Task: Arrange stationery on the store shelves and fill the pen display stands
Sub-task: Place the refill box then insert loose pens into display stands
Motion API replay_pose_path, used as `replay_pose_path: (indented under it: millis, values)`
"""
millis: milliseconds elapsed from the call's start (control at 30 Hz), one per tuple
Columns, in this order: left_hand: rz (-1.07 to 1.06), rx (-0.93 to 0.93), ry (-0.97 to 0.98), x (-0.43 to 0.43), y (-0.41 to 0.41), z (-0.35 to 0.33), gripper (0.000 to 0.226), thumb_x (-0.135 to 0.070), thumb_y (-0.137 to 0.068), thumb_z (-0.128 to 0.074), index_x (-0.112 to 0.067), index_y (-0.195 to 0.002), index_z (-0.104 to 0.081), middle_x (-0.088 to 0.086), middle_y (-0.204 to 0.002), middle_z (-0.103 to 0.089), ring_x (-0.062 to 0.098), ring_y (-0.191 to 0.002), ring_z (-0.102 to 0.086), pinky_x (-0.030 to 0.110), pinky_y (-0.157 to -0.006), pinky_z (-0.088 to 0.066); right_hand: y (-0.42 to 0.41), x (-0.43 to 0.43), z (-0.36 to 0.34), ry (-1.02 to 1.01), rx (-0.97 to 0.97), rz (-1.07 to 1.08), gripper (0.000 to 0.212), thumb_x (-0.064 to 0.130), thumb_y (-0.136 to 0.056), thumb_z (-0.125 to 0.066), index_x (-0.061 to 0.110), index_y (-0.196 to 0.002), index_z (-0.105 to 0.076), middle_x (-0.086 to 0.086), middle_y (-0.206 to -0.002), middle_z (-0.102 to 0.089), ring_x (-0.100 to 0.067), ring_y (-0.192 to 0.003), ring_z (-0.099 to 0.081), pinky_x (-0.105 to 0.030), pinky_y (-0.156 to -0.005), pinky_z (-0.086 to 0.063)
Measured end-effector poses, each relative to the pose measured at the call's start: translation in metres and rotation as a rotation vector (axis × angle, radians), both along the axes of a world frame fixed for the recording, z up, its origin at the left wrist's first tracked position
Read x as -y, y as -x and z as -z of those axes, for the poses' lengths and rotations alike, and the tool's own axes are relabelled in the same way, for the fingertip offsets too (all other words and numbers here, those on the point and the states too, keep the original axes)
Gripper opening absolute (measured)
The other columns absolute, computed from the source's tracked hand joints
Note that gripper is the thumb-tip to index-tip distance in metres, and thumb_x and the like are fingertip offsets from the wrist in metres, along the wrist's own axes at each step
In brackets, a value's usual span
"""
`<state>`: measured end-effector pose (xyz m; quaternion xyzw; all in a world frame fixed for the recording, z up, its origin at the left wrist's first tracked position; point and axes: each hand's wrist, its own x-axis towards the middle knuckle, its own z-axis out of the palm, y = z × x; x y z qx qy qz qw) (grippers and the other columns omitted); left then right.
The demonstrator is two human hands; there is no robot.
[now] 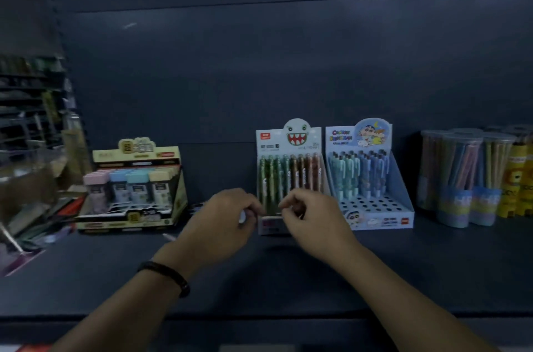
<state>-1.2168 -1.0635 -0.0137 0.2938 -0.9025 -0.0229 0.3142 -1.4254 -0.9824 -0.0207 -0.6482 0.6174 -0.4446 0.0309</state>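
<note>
Both forearms reached forward over the dark shelf [403,265] and converged on the monster stand [289,139], which stood at mid-shelf against the back panel. The cartoon stand [377,220] was just beside it on the right.

Left hand [227,216]: palm down, wrist straight, a dark wristband [167,273] on the forearm. Its fingers [255,209] were curled round the stand's front left corner and gripped it. A pale patch showed under the knuckles; it could not be identified.

Right hand [314,216]: palm down and angled inward, covering the stand's front right part. Its forefinger and thumb were bent toward each other over the front rows. Blur prevented any finding on whether they were together on something or held nothing.

The pens [288,175] in the monster stand stood upright in its rear rows, green to the left and brown to the right. The cartoon stand held blue pens [357,175] in its rear rows, with open holes in front.

Well apart on the left sat a display box [135,187] of pastel-capped cases. On the right stood clear tubs [461,178] of pencils, with yellow packs [516,181] beyond them at the frame edge. Items at far left were too blurred to identify.
</note>
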Motion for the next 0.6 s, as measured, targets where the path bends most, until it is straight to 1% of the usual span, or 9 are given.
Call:
replay_pose_path:
  millis: [67, 100, 167, 267, 333, 367, 467, 533, 600]
  values:
    - [-0.076, 0.008, 0.003, 0.009, -0.038, 0.007, 0.025, -0.014, -0.094, -0.067, -0.038, -0.103, -0.069, -0.022, -0.1, -0.059, -0.005, -0.091, -0.055, 0.016, -0.078, -0.045, -0.027, 0.004, 0.004, -0.078, -0.015, -0.065, 0.008, 0.027, -0.094, -0.067, 0.032, -0.089, -0.07, 0.012, -0.08, -0.069, -0.005, -0.073, -0.065, -0.034, -0.071, -0.06]
    - [-0.11, 0.0, 0.009, 0.014, -0.056, 0.012, 0.03, -0.01, -0.091, -0.069, -0.038, -0.102, -0.069, -0.022, -0.101, -0.059, -0.004, -0.092, -0.055, 0.02, -0.079, -0.047, -0.04, 0.007, 0.007, -0.104, -0.025, -0.089, 0.006, 0.028, -0.093, -0.068, 0.031, -0.089, -0.072, 0.013, -0.082, -0.069, -0.003, -0.075, -0.065, -0.036, -0.074, -0.061]
    - [-0.179, -0.019, 0.029, 0.018, -0.088, 0.025, 0.036, -0.006, -0.088, -0.069, -0.039, -0.103, -0.068, -0.021, -0.101, -0.057, 0.001, -0.094, -0.055, 0.029, -0.08, -0.051, -0.066, 0.014, 0.011, -0.152, -0.057, -0.119, 0.004, 0.033, -0.091, -0.069, 0.031, -0.089, -0.072, 0.015, -0.087, -0.071, -0.003, -0.08, -0.067, -0.038, -0.078, -0.062]
    - [-0.293, -0.068, 0.045, 0.023, -0.12, 0.046, 0.041, -0.005, -0.086, -0.067, -0.037, -0.11, -0.067, -0.019, -0.108, -0.055, 0.015, -0.104, -0.054, 0.037, -0.086, -0.052, -0.096, 0.022, 0.016, -0.198, -0.091, -0.135, 0.011, 0.043, -0.091, -0.069, 0.033, -0.096, -0.072, 0.016, -0.093, -0.071, -0.004, -0.084, -0.067, -0.039, -0.08, -0.062]
    - [-0.356, -0.141, 0.046, 0.023, -0.127, 0.054, 0.042, -0.004, -0.085, -0.068, -0.033, -0.114, -0.067, -0.015, -0.111, -0.055, 0.018, -0.107, -0.052, 0.038, -0.089, -0.051, -0.11, 0.026, 0.02, -0.189, -0.162, -0.108, 0.021, 0.051, -0.09, -0.068, 0.034, -0.102, -0.071, 0.016, -0.095, -0.071, -0.005, -0.088, -0.066, -0.038, -0.08, -0.061]
    - [-0.376, -0.149, 0.054, 0.024, -0.127, 0.055, 0.042, -0.003, -0.084, -0.068, -0.032, -0.115, -0.067, -0.013, -0.112, -0.056, 0.018, -0.107, -0.05, 0.036, -0.088, -0.05, -0.114, 0.027, 0.022, -0.179, -0.217, -0.085, 0.026, 0.056, -0.088, -0.066, 0.035, -0.104, -0.071, 0.016, -0.096, -0.07, -0.006, -0.089, -0.065, -0.037, -0.079, -0.06]
    - [-0.387, -0.096, 0.068, 0.024, -0.123, 0.058, 0.045, -0.004, -0.079, -0.066, -0.03, -0.114, -0.071, -0.011, -0.11, -0.059, 0.019, -0.104, -0.046, 0.032, -0.087, -0.045, -0.122, 0.028, 0.023, -0.19, -0.348, -0.06, 0.037, 0.066, -0.086, -0.065, 0.035, -0.105, -0.072, 0.016, -0.094, -0.066, -0.008, -0.088, -0.062, -0.035, -0.074, -0.055]
    - [-0.405, -0.095, 0.065, 0.027, -0.123, 0.062, 0.042, -0.007, -0.078, -0.067, -0.03, -0.112, -0.075, -0.011, -0.109, -0.064, 0.02, -0.103, -0.047, 0.032, -0.087, -0.045, -0.124, 0.028, 0.022, -0.209, -0.375, -0.071, 0.037, 0.067, -0.087, -0.065, 0.036, -0.103, -0.075, 0.016, -0.093, -0.063, -0.008, -0.087, -0.06, -0.033, -0.072, -0.052]
    - [-0.413, -0.106, 0.051, 0.031, -0.123, 0.065, 0.036, -0.011, -0.079, -0.068, -0.032, -0.107, -0.078, -0.012, -0.106, -0.067, 0.022, -0.101, -0.049, 0.034, -0.086, -0.048, -0.124, 0.028, 0.022, -0.205, -0.365, -0.074, 0.03, 0.062, -0.09, -0.066, 0.037, -0.102, -0.078, 0.017, -0.094, -0.065, -0.007, -0.088, -0.061, -0.033, -0.075, -0.053]
